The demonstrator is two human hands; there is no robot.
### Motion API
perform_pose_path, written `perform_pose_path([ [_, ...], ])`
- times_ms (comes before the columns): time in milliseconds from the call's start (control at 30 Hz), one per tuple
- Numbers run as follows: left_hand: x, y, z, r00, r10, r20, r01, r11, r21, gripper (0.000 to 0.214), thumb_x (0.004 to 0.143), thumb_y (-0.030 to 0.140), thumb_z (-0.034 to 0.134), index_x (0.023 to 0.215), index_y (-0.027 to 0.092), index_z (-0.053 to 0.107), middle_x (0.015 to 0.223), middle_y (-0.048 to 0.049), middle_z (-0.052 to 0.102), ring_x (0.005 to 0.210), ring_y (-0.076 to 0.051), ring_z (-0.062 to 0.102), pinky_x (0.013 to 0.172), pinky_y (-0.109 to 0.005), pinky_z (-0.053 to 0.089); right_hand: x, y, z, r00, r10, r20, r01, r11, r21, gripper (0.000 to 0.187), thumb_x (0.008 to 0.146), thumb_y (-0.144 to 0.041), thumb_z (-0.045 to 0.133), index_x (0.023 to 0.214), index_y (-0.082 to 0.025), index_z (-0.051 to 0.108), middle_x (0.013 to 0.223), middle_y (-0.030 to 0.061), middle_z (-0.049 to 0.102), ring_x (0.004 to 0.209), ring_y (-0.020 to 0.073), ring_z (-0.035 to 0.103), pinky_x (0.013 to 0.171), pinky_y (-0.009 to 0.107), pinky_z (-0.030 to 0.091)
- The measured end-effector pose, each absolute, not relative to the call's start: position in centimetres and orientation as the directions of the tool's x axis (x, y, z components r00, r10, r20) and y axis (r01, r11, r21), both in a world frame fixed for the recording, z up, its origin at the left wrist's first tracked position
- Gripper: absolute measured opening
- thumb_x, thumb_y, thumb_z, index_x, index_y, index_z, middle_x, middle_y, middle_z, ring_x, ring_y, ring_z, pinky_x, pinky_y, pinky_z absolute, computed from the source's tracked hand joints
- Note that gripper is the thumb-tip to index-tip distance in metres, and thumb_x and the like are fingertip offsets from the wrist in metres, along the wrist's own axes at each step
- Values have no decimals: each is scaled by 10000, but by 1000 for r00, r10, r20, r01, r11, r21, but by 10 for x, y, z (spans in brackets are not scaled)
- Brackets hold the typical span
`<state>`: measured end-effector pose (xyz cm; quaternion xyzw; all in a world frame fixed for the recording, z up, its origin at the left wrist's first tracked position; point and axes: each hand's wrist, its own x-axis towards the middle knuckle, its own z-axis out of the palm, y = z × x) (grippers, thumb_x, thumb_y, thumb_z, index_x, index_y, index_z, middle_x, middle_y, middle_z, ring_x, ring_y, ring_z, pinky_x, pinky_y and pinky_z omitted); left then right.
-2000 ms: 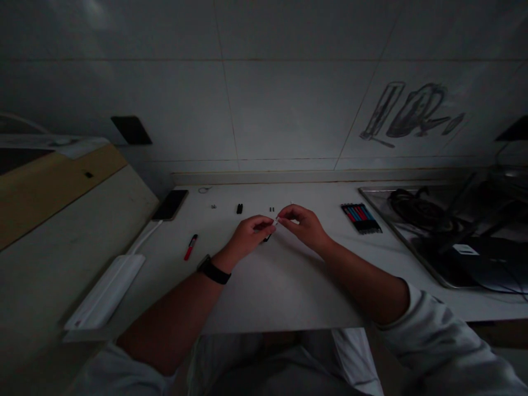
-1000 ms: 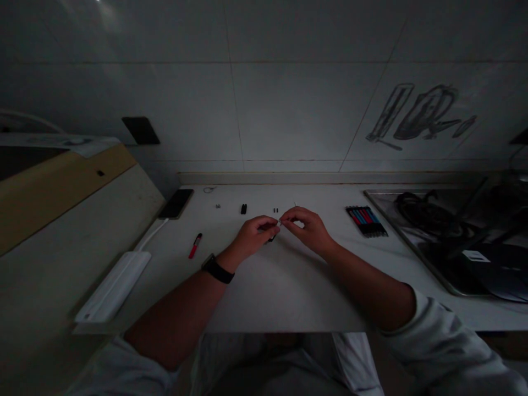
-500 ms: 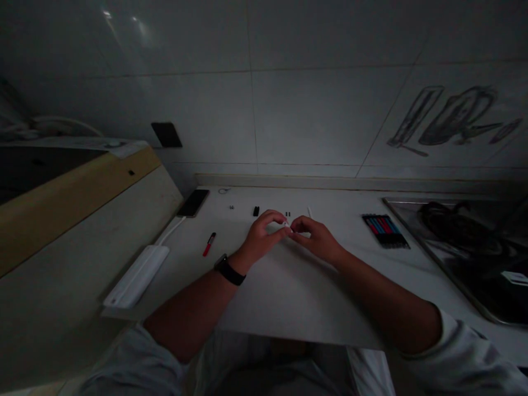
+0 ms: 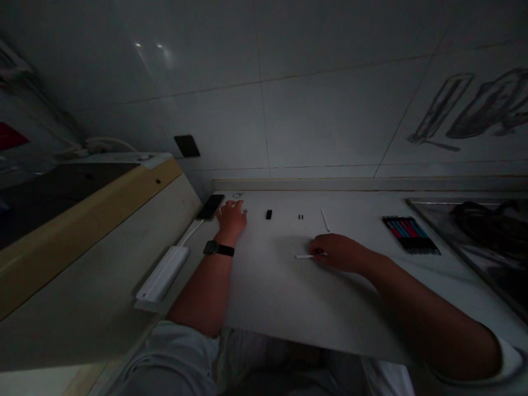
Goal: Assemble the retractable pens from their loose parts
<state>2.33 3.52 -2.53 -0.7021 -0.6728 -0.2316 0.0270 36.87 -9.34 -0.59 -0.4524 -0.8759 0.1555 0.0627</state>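
My right hand [image 4: 336, 252] is closed round a thin white rod [image 4: 303, 257], low over the white tabletop; one end sticks out to the left of the fingers. My left hand [image 4: 232, 217] reaches to the back left, fingers spread, with nothing visible in it. Small metal bits [image 4: 245, 211] lie right beside its fingers. Between the hands are two short black pieces [image 4: 269, 214] side by side and a pair of tiny dark parts [image 4: 301, 216]. Behind my right hand rests another slim white rod [image 4: 325, 219].
A dark phone [image 4: 210, 207] and a white power strip [image 4: 163, 274] with its cable are on the left. To the right lies a pack of red and blue pens [image 4: 411, 235], beside a metal-rimmed sink [image 4: 466, 258]. A tiled wall [image 4: 322, 126] stands behind.
My hands have parted. The left went left to the small metal bits; the right came nearer me with the white rod. The red and black pen is out of sight. The view shifted left.
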Motion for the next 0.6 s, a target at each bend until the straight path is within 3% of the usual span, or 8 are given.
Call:
perform_pose_path([
  [167,27,39,-45,21,947,322,983,-78,167,489,948,234,564,1433,283,606,1545,-167,489,1378,-401,447,1150,-648,261,369,-96,-8,-606,794,-48,767,566,-302,116,857,-209,670,949,-233,736,1028,95,706,936,249,682,841,353,523],
  [300,22,46,-50,79,943,322,978,-136,157,409,941,220,573,1327,257,701,1559,-155,482,1435,-368,412,1181,-555,291,369,-94,-4,-568,820,62,762,553,-337,279,890,-321,714,1156,-238,722,1205,122,656,1070,275,672,963,407,533],
  [400,19,48,-49,121,930,347,968,-188,167,317,910,208,628,1196,229,764,1518,-146,513,1411,-351,429,1173,-508,329,368,-89,-4,-526,831,181,762,555,-334,263,923,-326,688,1176,-259,719,1258,112,639,1126,273,654,1016,429,524],
  [500,22,46,-44,118,918,380,956,-208,205,176,881,218,686,1019,211,795,1458,-146,541,1347,-359,461,1130,-503,374,368,-83,-9,-513,818,259,757,574,-313,229,962,-289,625,1165,-242,719,1254,115,645,1144,271,645,1035,441,519],
  [600,31,41,-36,134,882,451,887,-310,343,94,879,232,709,946,211,772,1257,-138,629,1193,-320,551,1076,-480,417,369,-78,-16,-503,808,306,753,583,-304,232,985,-255,567,1160,-228,717,1223,117,674,1155,270,644,1039,447,516],
])
